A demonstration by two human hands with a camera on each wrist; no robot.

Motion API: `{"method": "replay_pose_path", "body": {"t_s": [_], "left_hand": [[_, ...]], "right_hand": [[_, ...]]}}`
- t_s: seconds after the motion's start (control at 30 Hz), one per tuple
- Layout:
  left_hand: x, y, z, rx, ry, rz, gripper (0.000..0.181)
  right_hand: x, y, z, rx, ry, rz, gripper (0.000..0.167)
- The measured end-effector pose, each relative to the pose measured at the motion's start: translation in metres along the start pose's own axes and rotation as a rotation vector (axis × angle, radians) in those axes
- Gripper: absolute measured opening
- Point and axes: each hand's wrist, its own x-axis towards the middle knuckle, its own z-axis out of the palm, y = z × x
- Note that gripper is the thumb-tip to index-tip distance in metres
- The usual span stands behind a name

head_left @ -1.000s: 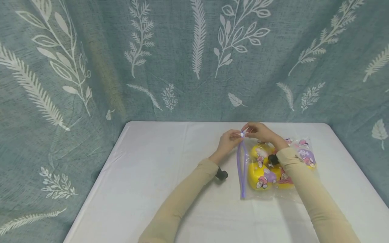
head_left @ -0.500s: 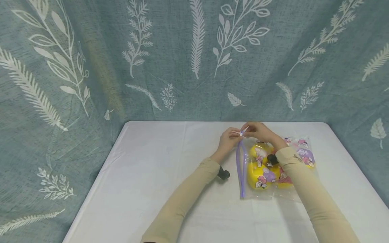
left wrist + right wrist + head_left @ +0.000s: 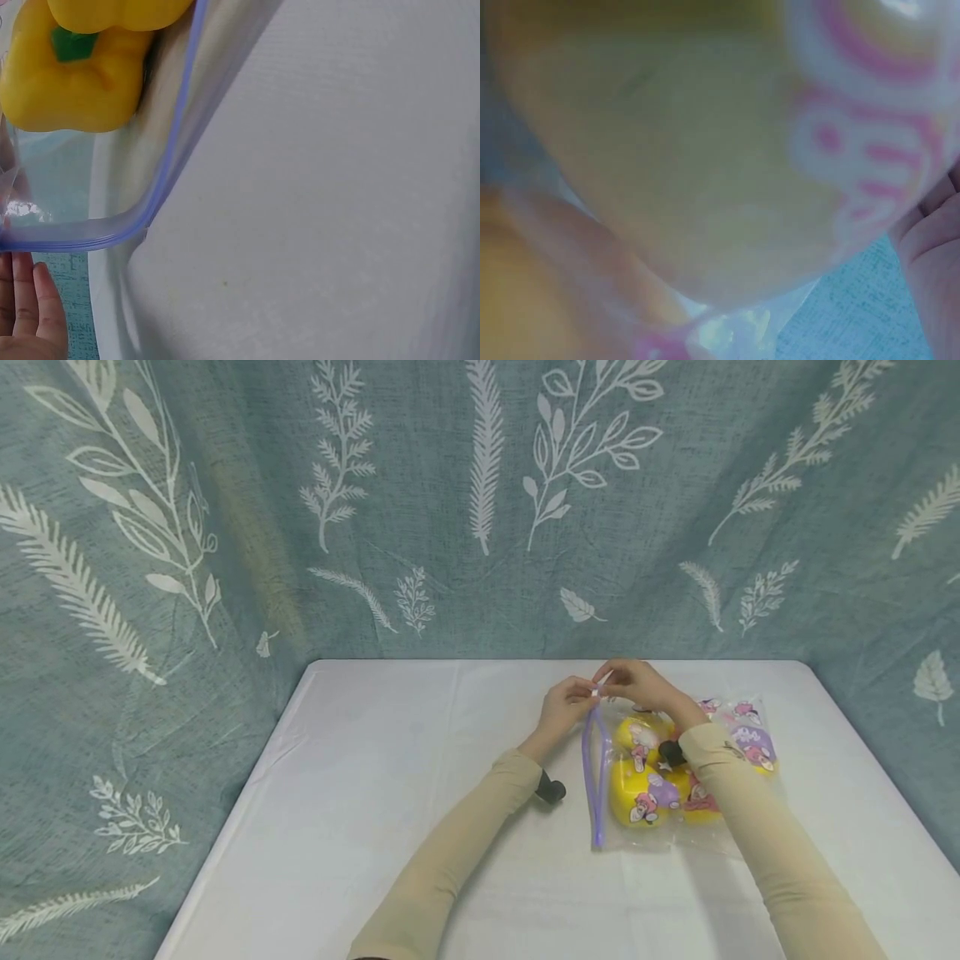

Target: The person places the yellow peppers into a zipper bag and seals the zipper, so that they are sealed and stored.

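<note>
A clear zip bag with cartoon prints lies on the right part of the table, its purple zip edge facing left. The two purple strips stand apart along the middle of the edge. Inside are yellow bell peppers, one showing a green stem in the left wrist view. At the far end of the zip, my left hand pinches the edge by a small white piece, probably the slider. My right hand pinches the same corner from the other side, its wrist over the bag. Fingertips partly hide the white piece.
A white cloth covers the table. A green leaf-print curtain hangs behind its far edge, close to the hands. Black wrist cameras sit under both cuffs; the right one is over the bag.
Both hands stay at the same zip corner, with the fingertips drawn very slightly closer together. The bag and peppers have not visibly moved; the head view has drifted a little.
</note>
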Motion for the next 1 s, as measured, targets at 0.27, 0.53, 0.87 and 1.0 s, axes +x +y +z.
{"method": "replay_pose_path", "body": {"t_s": [0.27,0.53,0.87,1.0], "left_hand": [[-0.005,0.008,-0.003,-0.044,-0.035,-0.033,0.022],[-0.018,0.035,-0.008,-0.049,-0.056,-0.029,0.020],[-0.016,0.021,-0.002,0.003,-0.031,0.012,0.014],[-0.015,0.008,0.002,0.045,-0.037,-0.005,0.014]], "right_hand": [[-0.001,0.002,0.000,-0.001,0.003,-0.039,0.018],[-0.002,0.005,0.000,-0.001,0.016,-0.056,0.018],[-0.011,-0.026,-0.003,0.000,0.009,-0.084,0.018],[-0.016,-0.038,-0.006,-0.019,-0.008,-0.070,0.019]]}}
